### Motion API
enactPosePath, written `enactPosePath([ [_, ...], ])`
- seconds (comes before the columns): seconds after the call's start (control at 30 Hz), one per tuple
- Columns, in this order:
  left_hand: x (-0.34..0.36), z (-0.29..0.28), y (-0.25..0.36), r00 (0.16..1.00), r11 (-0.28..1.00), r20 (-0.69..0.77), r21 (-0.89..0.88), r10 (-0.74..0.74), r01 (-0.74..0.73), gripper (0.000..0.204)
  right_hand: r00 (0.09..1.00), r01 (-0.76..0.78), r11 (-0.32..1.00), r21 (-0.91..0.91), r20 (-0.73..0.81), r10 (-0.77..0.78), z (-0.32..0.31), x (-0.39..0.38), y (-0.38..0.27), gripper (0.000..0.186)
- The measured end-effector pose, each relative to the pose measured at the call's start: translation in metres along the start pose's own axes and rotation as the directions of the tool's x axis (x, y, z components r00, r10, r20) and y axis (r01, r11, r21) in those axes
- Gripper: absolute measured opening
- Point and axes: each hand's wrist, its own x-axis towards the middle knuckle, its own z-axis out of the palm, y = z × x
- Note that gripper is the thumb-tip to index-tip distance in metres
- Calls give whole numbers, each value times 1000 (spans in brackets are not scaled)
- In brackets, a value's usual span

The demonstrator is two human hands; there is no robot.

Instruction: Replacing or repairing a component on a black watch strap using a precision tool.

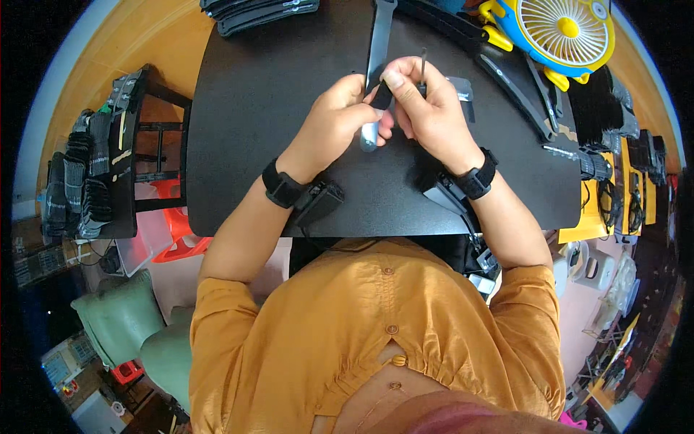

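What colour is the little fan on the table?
The small round plastic fan is blue with yellow blades, in the head view.

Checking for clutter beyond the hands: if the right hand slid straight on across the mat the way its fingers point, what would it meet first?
Probably the grey strap: the right hand points up-left, its fingertips already by it; depth is unclear.

You've got a smooth grey strap (pixel 379 43), looks rubbery, on a matt black tabletop (pixel 253 108); that fan (pixel 566 29) is glossy plastic.
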Motion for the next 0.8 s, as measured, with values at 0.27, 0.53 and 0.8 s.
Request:
enactPosePath([
  [0.27,-2,1,-7,990,989,-27,57,139,-137,28,845,531,810,-247,223,-486,1,4,12,37],
  [0.53,-12,10,5,984,899,-76,423,160,-113,29,984,-145,864,482,-25,179,1,5,-16,28],
  [0.8,-58,-63,9,941,798,-314,596,125,93,28,889,265,755,600,-455,50,-184,24,-28,17],
])
